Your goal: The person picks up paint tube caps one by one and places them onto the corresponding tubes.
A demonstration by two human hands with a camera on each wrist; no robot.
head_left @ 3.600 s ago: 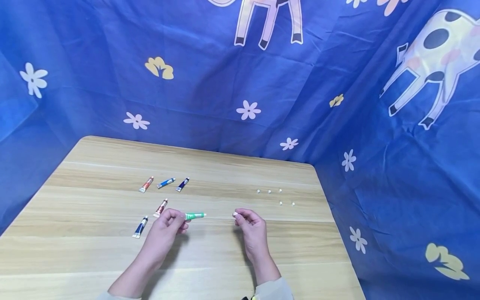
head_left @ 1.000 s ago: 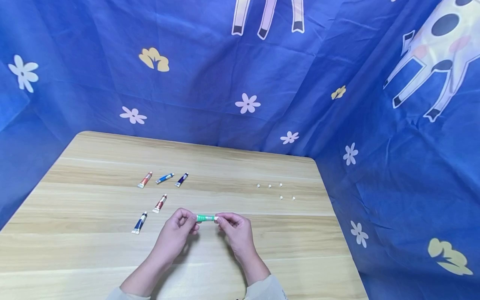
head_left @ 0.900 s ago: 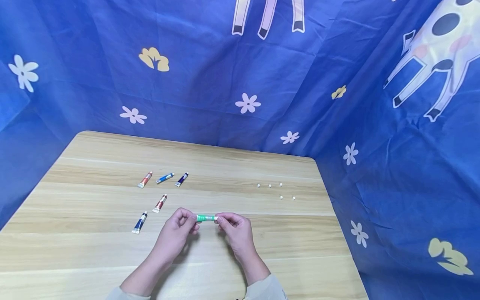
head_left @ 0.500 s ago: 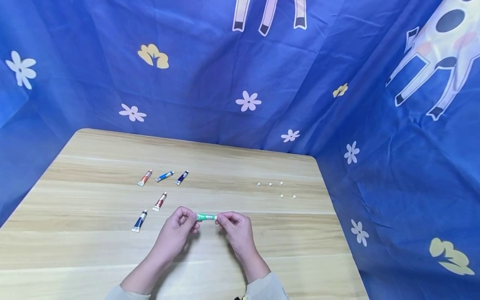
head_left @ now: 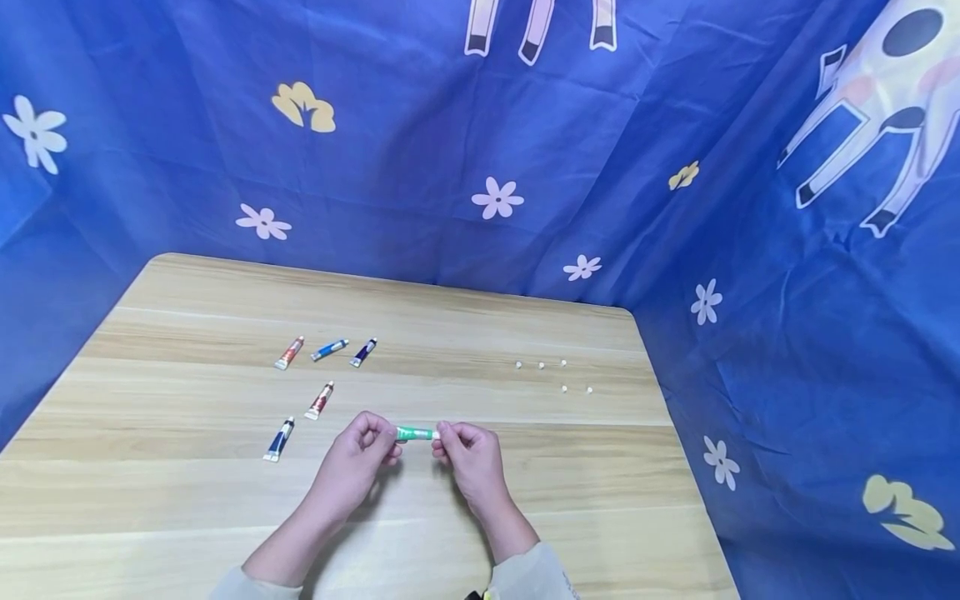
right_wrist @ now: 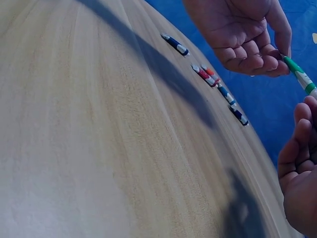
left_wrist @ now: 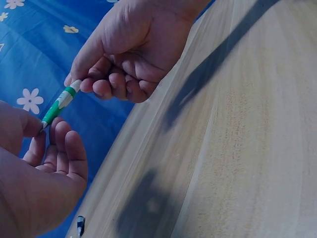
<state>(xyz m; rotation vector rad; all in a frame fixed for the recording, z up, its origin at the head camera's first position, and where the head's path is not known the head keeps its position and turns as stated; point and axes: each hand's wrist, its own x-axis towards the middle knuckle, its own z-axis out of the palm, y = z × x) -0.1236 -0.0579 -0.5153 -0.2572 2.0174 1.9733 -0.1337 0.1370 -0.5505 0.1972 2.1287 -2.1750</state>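
L hand (head_left: 358,460), R hand (head_left: 478,463): fingers pinching green tube (head_left: 414,433) at tail & white tip (head_left: 436,435) resp.; best squeeze lightly, keep str8.

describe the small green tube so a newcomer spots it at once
Find the pale wood-grain table, then the person's left hand and right hand above it. Both pinch the small green-and-white tube. Unlike the five red, orange and blue tubes lying leftward, it is green and held.

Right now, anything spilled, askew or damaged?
Nothing stands out: no visible spill or damage. Five tubes and five small white pieces lie spaced apart; the left hand and right hand pinch opposite ends of the green tube.
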